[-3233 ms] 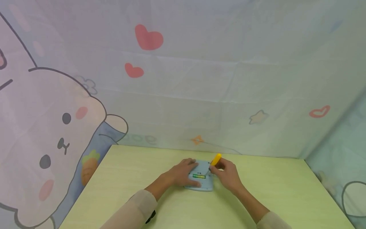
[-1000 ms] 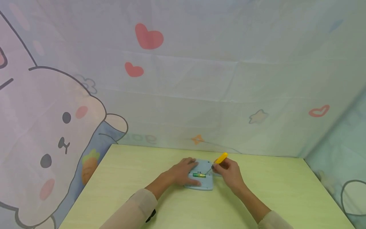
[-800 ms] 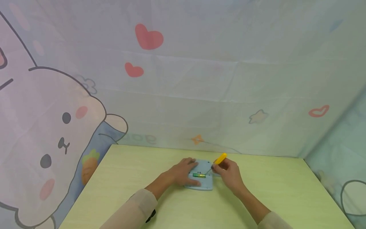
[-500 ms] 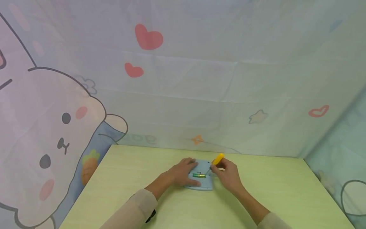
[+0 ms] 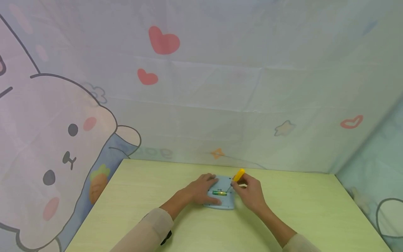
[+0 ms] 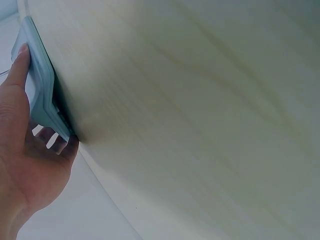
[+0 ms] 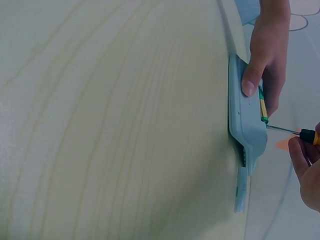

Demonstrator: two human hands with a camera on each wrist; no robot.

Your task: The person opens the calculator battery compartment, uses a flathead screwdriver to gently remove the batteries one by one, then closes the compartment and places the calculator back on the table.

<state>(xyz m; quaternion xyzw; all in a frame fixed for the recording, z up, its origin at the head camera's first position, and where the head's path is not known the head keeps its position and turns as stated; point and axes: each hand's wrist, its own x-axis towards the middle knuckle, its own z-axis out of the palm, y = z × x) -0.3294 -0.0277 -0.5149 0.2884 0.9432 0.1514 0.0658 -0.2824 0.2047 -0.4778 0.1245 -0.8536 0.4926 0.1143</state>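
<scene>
A light-blue calculator (image 5: 224,203) lies back side up on the table, a green-and-gold battery (image 5: 219,193) in its open compartment. My left hand (image 5: 201,189) holds it by its left part, the thumb (image 7: 250,86) pressed on the back and the other fingers bent over the far edge. In my right hand (image 5: 250,192) a screwdriver (image 5: 239,175) with a yellow handle and black collar is pinched between thumb and fingers. Its thin metal shaft slants down to the right end of the battery, as the right wrist view also shows.
A small light-blue piece (image 7: 241,190) sits just off the calculator's end. Some black thing (image 5: 166,238) shows beside the left sleeve. Behind the pale wooden table (image 5: 299,199) hangs a printed cloth (image 5: 220,87) with hearts and a rabbit.
Over the last second my right hand has shifted slightly left, and the screwdriver's handle has swung left and stands steeper. The tip stays by the battery's end. Left hand, calculator and battery keep their places.
</scene>
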